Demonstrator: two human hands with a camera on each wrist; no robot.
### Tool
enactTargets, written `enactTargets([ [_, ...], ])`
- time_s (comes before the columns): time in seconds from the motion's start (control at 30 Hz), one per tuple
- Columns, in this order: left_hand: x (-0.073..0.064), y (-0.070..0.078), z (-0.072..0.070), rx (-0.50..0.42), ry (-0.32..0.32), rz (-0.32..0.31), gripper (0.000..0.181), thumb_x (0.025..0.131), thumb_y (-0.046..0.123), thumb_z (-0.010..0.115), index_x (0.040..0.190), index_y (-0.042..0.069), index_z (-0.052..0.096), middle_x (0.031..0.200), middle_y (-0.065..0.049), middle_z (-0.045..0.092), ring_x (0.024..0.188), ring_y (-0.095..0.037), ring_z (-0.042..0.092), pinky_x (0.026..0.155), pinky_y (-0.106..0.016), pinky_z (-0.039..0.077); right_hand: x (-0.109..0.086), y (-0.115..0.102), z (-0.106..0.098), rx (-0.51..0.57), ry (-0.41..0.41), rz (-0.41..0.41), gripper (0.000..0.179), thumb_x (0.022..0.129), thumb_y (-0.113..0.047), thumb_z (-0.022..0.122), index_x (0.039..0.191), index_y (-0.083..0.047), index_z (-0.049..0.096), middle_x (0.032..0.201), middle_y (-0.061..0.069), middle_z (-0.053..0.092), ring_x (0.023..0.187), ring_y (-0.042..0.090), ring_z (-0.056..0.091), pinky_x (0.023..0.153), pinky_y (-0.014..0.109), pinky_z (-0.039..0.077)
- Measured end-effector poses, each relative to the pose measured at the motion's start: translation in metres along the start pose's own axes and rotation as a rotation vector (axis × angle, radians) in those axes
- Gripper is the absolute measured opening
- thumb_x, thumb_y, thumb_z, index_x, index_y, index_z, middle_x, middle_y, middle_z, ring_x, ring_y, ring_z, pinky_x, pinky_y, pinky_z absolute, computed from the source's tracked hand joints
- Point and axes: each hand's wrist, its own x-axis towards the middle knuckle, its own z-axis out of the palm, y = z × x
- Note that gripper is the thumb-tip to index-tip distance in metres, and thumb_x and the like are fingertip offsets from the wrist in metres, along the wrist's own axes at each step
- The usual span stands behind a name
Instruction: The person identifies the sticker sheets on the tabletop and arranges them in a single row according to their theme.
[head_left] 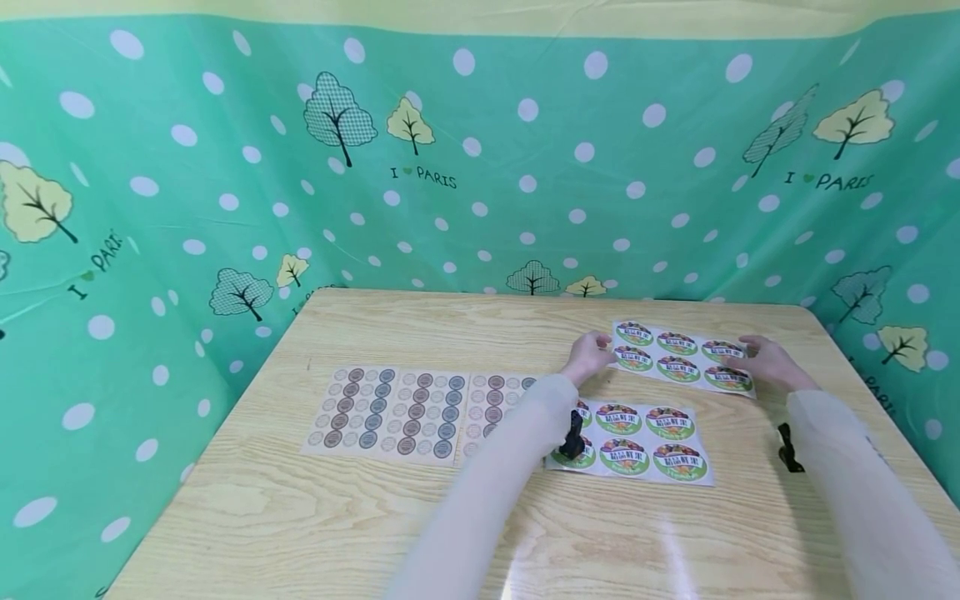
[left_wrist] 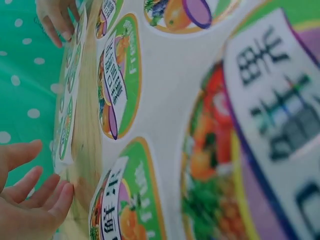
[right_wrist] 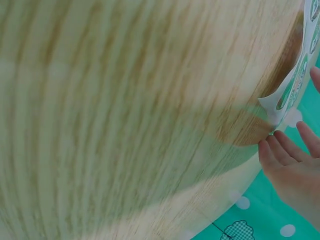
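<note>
A white sheet of oval fruit stickers [head_left: 677,357] lies toward the far right of the table, slightly askew. At its left edge is my left hand [head_left: 588,356], fingers loosely bent and spread in the left wrist view. My right hand [head_left: 772,363] is at the opposite end. In the right wrist view its fingertips [right_wrist: 267,142] meet the sheet's lifted, curling corner, while the thumb stays apart. A second sheet of the same stickers [head_left: 637,444] lies flat nearer to me, partly covered by my left forearm.
Two sheets of small round brown and blue-grey stickers [head_left: 390,414] lie side by side to the left, one partly hidden by my left sleeve [head_left: 495,492]. The wood-grain table [head_left: 300,525] ends at a green polka-dot curtain [head_left: 480,167] behind and at both sides.
</note>
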Motion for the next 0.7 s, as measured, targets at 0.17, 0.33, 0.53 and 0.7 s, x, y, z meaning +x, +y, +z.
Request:
enactTargets([
  [0.17, 0.000, 0.000, 0.002, -0.012, -0.007, -0.032, 0.038, 0.075, 0.005, 0.065, 0.112, 0.005, 0.056, 0.103, -0.006, 0.058, 0.093, -0.017, 0.055, 0.079, -0.023, 0.047, -0.001, -0.002, 0.001, -0.018, -0.022, -0.006, 0.090, 0.082, -0.041, 0.055, 0.131, 0.017, 0.008, 0.127, 0.044, 0.013, 0.116, 0.056, 0.016, 0.095, 0.062, 0.020],
  [0.33, -0.001, 0.001, 0.004, -0.039, -0.004, -0.049, 0.039, 0.074, 0.001, 0.065, 0.111, 0.003, 0.056, 0.104, -0.006, 0.058, 0.094, -0.018, 0.054, 0.082, -0.024, 0.046, -0.004, -0.005, 0.002, -0.037, -0.017, -0.014, 0.092, 0.079, -0.038, 0.060, 0.131, 0.018, 0.009, 0.127, 0.044, 0.012, 0.116, 0.056, 0.014, 0.096, 0.062, 0.017],
  [0.53, -0.001, -0.001, 0.007, -0.032, -0.012, -0.051, 0.040, 0.073, -0.001, 0.065, 0.112, 0.003, 0.055, 0.104, -0.005, 0.058, 0.095, -0.017, 0.054, 0.084, -0.022, 0.045, -0.002, -0.004, 0.005, -0.049, -0.006, 0.001, 0.088, 0.079, -0.033, 0.061, 0.132, 0.016, 0.011, 0.128, 0.043, 0.013, 0.115, 0.056, 0.017, 0.095, 0.062, 0.019],
  [0.7, 0.001, -0.002, 0.011, -0.047, -0.007, -0.051, 0.042, 0.073, -0.002, 0.065, 0.113, 0.003, 0.055, 0.105, -0.006, 0.058, 0.098, -0.018, 0.054, 0.086, -0.022, 0.044, 0.002, -0.002, 0.006, -0.039, 0.003, -0.008, 0.084, 0.080, -0.030, 0.061, 0.132, 0.016, 0.012, 0.127, 0.043, 0.017, 0.115, 0.054, 0.021, 0.095, 0.061, 0.021],
])
